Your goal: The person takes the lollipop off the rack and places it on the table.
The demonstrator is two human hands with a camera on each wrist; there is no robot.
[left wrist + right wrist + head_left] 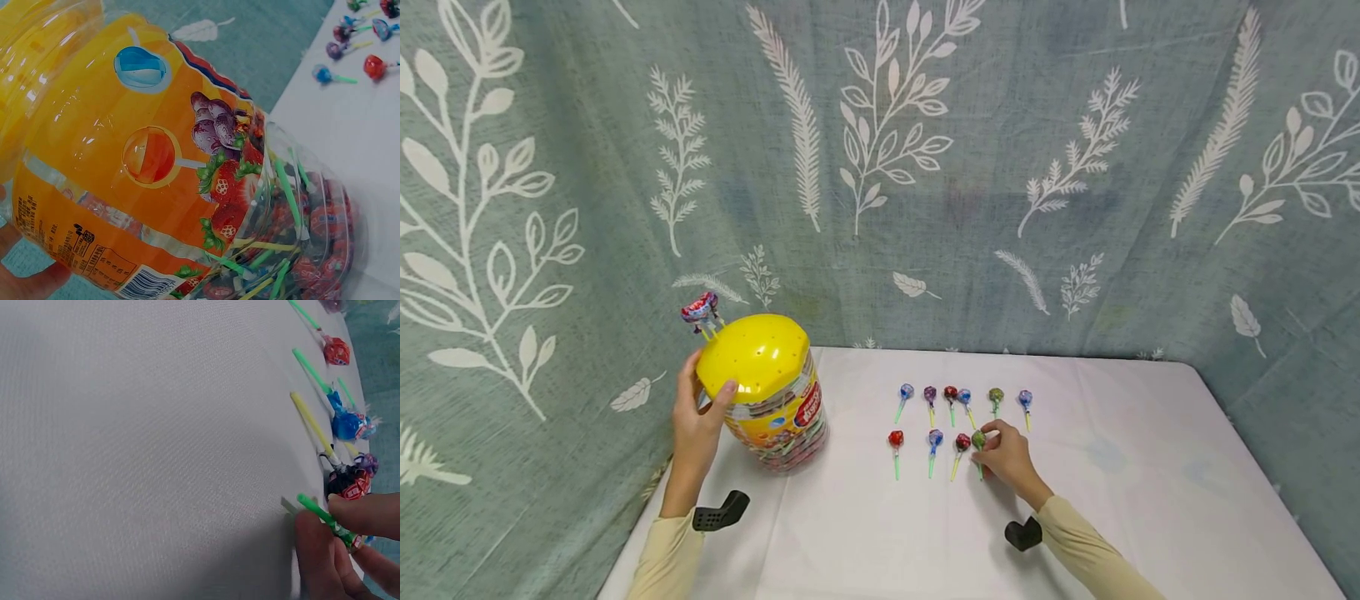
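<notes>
My left hand [697,417] grips a large clear plastic jar [786,442] near its yellow lid [756,354]. The jar tilts on the table, and lollipops show through its lower wall in the left wrist view. A few wrapped lollipops [702,310] stick up from the lid's far left edge. My right hand [1009,457] pinches a green-wrapped lollipop [342,532] by its green stick, at the right end of the front row. Just left of it lies a dark red lollipop [962,443] with a yellow stick.
In the front row are also a red lollipop [896,439] and a blue one [935,438]. Several more, including a purple lollipop [930,395], form a row behind. White cloth covers the table [865,542]; a patterned curtain [970,275] hangs behind it.
</notes>
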